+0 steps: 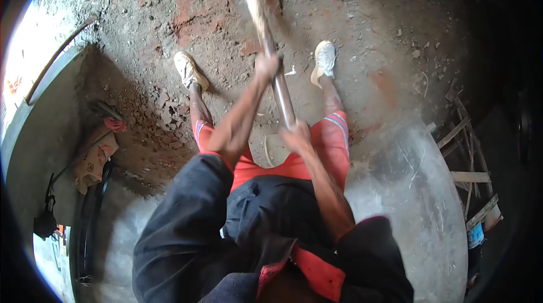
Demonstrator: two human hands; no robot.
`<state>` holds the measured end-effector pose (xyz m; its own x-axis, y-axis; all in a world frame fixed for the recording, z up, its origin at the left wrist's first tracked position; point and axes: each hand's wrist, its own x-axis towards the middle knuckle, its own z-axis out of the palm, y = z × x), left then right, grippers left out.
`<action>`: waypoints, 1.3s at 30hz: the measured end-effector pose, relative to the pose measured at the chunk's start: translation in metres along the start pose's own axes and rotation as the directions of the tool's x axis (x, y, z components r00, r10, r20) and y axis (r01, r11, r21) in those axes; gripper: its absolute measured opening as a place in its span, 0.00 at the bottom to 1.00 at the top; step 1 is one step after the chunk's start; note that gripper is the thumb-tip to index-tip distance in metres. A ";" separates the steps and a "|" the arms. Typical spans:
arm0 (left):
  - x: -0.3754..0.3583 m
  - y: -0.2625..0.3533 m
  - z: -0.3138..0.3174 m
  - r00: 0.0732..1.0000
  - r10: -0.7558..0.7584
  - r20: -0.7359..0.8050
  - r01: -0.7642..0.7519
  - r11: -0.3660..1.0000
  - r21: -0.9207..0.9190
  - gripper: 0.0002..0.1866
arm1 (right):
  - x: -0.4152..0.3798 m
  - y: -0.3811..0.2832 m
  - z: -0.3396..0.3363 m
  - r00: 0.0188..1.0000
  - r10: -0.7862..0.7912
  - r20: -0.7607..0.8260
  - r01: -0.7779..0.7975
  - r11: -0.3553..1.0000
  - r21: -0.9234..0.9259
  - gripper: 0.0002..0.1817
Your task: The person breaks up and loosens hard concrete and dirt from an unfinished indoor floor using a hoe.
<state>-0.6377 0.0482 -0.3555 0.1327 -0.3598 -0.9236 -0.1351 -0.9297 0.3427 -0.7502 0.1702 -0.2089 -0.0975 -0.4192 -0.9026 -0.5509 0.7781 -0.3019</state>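
Note:
A long-handled tool (283, 99) runs from between my knees up over the ground, its pale far end smeared by motion, so I cannot make out its kind. Partway along the shaft, my left hand (268, 66) is wrapped round it. Lower down, close to my red shorts, my right hand (296, 136) grips the same shaft near its end. Beneath the tool lies rough ground (220, 31) of grey dirt, with reddish brick showing through in patches.
My white shoes (188, 70) stand wide apart on the dirt. Loose rubble (167, 110) lies along the left, beside a grey wall (48, 127) and a torn brown sack (96, 161). Smooth concrete (404, 190) is at the right, with wooden slats (470, 177) beyond it.

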 end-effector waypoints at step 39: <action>0.053 -0.007 -0.200 0.924 0.362 0.121 -0.345 0.658 0.669 0.14 | 0.004 -0.117 0.133 0.997 -0.022 0.077 0.005 0.975 0.222 0.13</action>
<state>-0.4332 0.0195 -0.3725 -0.0447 -0.6594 -0.7505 -0.7920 -0.4344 0.4289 -0.5754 0.1399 -0.2176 -0.0206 -0.3991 -0.9167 -0.3540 0.8604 -0.3666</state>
